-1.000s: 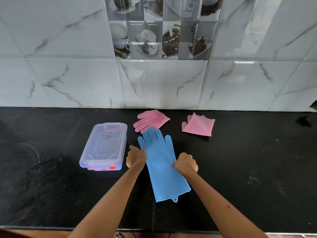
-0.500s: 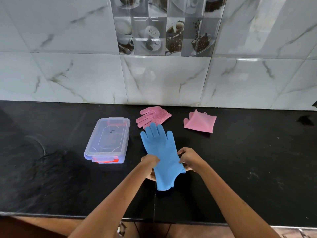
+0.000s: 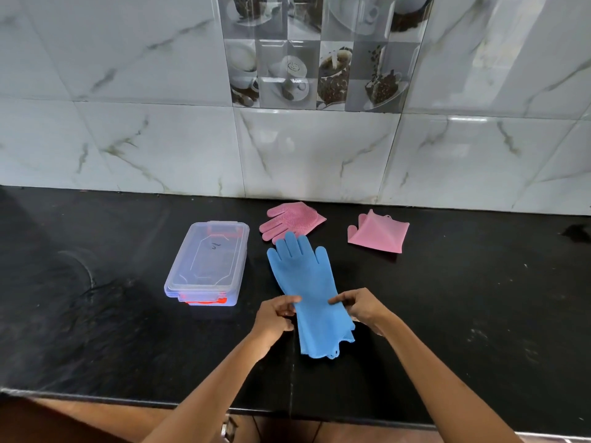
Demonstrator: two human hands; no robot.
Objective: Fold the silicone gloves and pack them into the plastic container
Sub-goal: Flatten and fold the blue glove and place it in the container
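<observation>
A blue silicone glove [image 3: 308,289] lies flat on the black counter, fingers pointing toward the wall, cuff near me. My left hand [image 3: 275,316] pinches its left edge at mid-length. My right hand [image 3: 359,306] pinches the right edge opposite. Beyond the blue fingertips lies a pink glove [image 3: 292,220] with its bristled side up, folded short. A second pink glove [image 3: 379,233] sits folded to the right of it. The clear plastic container [image 3: 208,265] with its lid on and orange latches stands left of the blue glove.
The black stone counter [image 3: 463,314] runs the full width, its front edge close below my forearms. A white marble-tile wall [image 3: 319,148] backs it. A small dark object [image 3: 577,233] lies at the far right.
Both hands slid from the glove's middle toward its cuff, lifted the cuff end, then set it down again. The glove stays stretched out; my hands now pinch its edges at mid-length.
</observation>
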